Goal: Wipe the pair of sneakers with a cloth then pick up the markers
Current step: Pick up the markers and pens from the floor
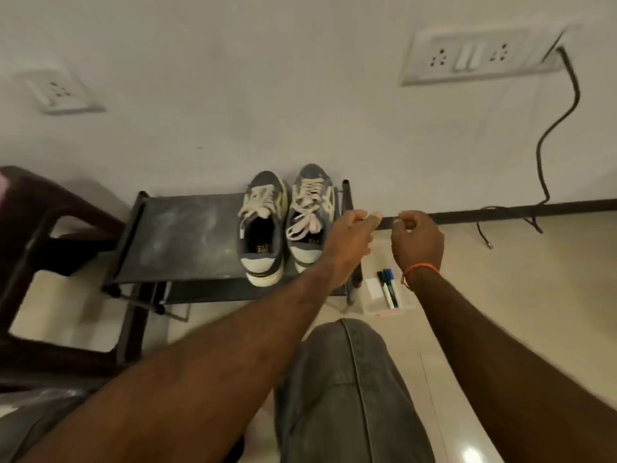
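Nearest to you, your knee in grey denim fills the bottom centre, and both forearms reach forward past it.

Just beyond the knee, on the pale floor to the right of the rack, the markers lie side by side in a shallow clear tray. Their long axes run away from you, toward the wall, with a slight lean; the dark caps sit at the far ends. A white card lies beside them in the tray. Your right wrist, with its orange thread band, cuts off the tray's right side.

Your left hand and right hand hover close together above the rack's right edge. The fingers of both are curled inward. A sliver of something pale shows at your left fingertips, but it is blurred, so you cannot tell whether they pinch anything. Your right hand's fingers look empty, though that too is hard to make out.

The pair of sneakers stands on the right end of the low black rack, touching side by side. Their long axes point straight to the wall, toes far, heels toward you. Your left hand hides the right shoe's outer side.

A dark brown chair is cut off at the left. Farthest, the white wall carries a socket plate with a black cable hanging down.
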